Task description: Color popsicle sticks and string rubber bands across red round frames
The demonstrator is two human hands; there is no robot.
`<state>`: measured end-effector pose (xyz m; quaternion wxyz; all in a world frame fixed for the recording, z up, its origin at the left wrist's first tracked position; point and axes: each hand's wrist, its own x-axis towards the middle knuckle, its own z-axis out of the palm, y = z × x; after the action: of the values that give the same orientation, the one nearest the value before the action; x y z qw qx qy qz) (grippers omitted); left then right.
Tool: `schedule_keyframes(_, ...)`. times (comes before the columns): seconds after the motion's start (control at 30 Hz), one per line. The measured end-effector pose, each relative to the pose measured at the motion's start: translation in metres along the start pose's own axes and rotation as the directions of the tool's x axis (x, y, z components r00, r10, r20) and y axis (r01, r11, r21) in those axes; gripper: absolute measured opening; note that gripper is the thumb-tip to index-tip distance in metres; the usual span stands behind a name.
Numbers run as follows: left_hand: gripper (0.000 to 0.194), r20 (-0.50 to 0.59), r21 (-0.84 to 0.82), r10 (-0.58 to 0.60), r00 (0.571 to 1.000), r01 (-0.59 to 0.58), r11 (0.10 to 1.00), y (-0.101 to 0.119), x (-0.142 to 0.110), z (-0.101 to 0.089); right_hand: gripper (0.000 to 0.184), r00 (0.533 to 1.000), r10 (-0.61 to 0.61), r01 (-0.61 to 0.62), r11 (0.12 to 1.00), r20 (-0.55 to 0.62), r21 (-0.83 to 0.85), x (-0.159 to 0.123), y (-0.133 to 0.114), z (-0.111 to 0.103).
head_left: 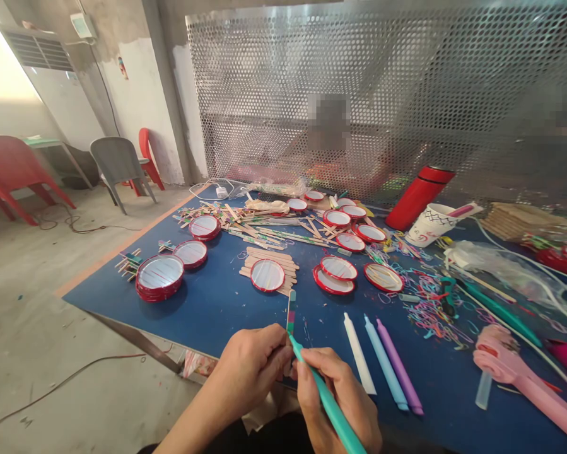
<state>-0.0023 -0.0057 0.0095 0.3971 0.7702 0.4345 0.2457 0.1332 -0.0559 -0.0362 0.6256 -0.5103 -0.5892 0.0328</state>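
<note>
My left hand [255,356] pinches a wooden craft stick [291,309] upright near the table's front edge. Green and purple bands of colour cover part of the stick. In my right hand [335,394] is a teal marker [328,400], its tip touching the stick just above my left fingers. To the right lie a white marker [359,353], a light blue marker [386,362] and a purple marker [399,366], side by side. Beyond the stick, a round red-rimmed disc [267,275] rests on a row of plain craft sticks [283,257].
Stacked red-rimmed discs [159,277] stand at the left. Loose sticks [245,221] and more discs spread across the back. At right are a red bottle [418,198], a paper cup [427,227], coloured rubber bands [434,302] and a pink glue gun [524,378]. Perforated metal [264,94] rises behind.
</note>
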Motion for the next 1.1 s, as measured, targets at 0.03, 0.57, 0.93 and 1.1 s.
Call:
schedule_keyframes(0.03, 0.027, 0.001, 0.000, 0.000, 1.000, 0.000, 1.000, 0.0001, 0.0002, 0.0000, 0.007, 1.000, 0.002, -0.002, 1.000, -0.004, 0.003, -0.0001, -0.0001, 0.0003)
schedule_keyframes(0.57, 0.029, -0.012, -0.006, -0.011, 1.000, 0.011, 1.000, 0.0030, -0.0005, -0.0005, 0.011, 0.996, 0.027, -0.033, 0.997, -0.080, -0.068, -0.0021, 0.0043, 0.0001)
schedule_keyframes(0.93, 0.030, -0.004, 0.012, -0.027, 1.000, 0.027, 1.000, 0.0021, 0.0003, 0.0002, 0.008, 0.999, 0.004, -0.006, 0.999, -0.051, -0.038, -0.0033, 0.0054, -0.0001)
schedule_keyframes(1.1, 0.030, 0.005, 0.007, -0.025, 1.000, 0.025, 1.000, 0.0016, -0.0006, 0.0000, 0.011, 0.997, 0.010, -0.011, 1.000, -0.072, -0.014, -0.0041, 0.0057, 0.0015)
